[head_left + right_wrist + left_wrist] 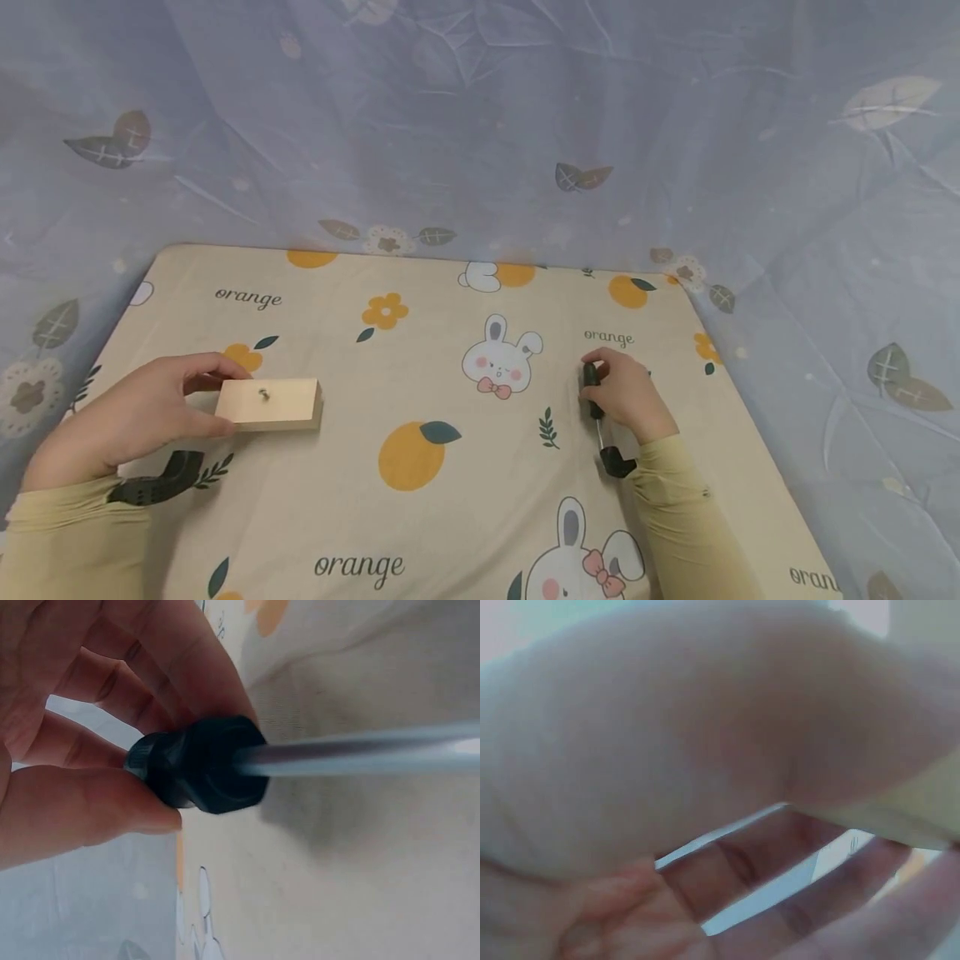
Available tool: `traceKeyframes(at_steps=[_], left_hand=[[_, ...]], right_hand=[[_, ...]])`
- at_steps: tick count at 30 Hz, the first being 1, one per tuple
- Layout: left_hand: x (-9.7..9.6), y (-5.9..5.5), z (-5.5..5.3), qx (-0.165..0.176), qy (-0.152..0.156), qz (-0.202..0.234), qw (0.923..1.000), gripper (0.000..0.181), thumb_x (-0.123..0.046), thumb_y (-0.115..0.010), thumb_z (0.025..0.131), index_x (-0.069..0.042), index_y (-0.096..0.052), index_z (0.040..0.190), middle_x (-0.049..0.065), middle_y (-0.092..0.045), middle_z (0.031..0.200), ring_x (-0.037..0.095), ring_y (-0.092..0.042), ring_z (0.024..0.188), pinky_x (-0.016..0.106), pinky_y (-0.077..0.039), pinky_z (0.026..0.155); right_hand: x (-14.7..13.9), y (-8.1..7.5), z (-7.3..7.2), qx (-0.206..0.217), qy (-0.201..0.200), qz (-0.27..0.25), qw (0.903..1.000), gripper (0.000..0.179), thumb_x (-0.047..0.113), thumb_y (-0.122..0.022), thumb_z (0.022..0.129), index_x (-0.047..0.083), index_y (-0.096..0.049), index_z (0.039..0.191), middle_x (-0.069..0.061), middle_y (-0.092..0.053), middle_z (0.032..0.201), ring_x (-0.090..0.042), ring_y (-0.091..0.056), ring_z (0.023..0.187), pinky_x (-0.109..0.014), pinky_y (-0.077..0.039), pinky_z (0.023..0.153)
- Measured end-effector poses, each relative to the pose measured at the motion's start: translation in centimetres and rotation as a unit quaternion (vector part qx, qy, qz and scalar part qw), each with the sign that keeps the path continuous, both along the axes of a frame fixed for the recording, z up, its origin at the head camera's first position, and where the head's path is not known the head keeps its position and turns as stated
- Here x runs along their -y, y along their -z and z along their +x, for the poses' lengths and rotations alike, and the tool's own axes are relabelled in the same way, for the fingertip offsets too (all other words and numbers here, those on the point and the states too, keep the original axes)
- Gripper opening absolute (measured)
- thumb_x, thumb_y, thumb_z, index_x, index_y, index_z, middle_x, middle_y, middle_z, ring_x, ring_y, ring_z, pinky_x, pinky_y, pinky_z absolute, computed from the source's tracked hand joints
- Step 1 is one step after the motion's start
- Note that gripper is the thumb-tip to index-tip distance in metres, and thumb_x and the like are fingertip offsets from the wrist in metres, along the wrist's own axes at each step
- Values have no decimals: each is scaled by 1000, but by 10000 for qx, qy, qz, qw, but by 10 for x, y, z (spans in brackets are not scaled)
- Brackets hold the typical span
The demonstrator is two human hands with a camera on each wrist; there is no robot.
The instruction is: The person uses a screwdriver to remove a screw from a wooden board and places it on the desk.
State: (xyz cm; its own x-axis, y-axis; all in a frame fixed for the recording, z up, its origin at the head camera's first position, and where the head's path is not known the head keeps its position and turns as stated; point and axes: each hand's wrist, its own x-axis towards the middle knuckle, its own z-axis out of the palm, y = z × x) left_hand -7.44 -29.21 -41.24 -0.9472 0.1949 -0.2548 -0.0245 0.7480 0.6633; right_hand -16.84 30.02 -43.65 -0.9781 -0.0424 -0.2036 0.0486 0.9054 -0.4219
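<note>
On the left of the head view, my left hand grips the near-left end of a pale wooden block, thumb at the front edge and fingers behind. A small screw stands up from the block's top face. In the left wrist view the thumb side of the hand fills most of the picture and hides nearly all of the block. Farther right, my right hand holds a screwdriver by its black handle, between thumb and fingers. Its metal shaft points away from the palm, back toward the forearm.
A cream cloth printed with oranges, rabbits and flowers covers the table. Bluish-grey leaf-patterned curtains hang behind and on both sides. Black wrist camera mounts sit on both wrists.
</note>
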Motion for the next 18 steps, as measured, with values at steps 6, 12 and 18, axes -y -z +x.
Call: traceKeyframes(at_steps=[6, 12, 18], left_hand=[[-31, -10, -21, -132, -51, 157, 9998, 52, -21, -93, 80, -19, -71, 126, 17, -67, 144, 46, -57, 139, 51, -51, 99], [-60, -14, -38, -115, -47, 454, 9989, 50, -16, -91, 82, -18, -72, 128, 14, -70, 139, 45, -55, 142, 62, -46, 106], [-92, -8, -52, -102, 2, 704, 9975, 47, -14, -89, 82, -20, -73, 126, 10, -71, 138, 40, -59, 140, 54, -49, 105]], right_hand=[[0, -5, -2, -317, 100, -218, 9992, 51, 9, -76, 95, 10, -63, 144, -23, -69, 126, -34, -70, 100, -35, -58, 72], [4, -11, -4, -785, 240, -483, 9955, 51, 7, -73, 96, 12, -62, 146, -23, -69, 126, -38, -72, 108, -37, -60, 71], [13, -17, -10, -1125, 497, -835, 9889, 50, 8, -72, 97, 14, -62, 146, -18, -69, 128, -38, -71, 112, -42, -62, 77]])
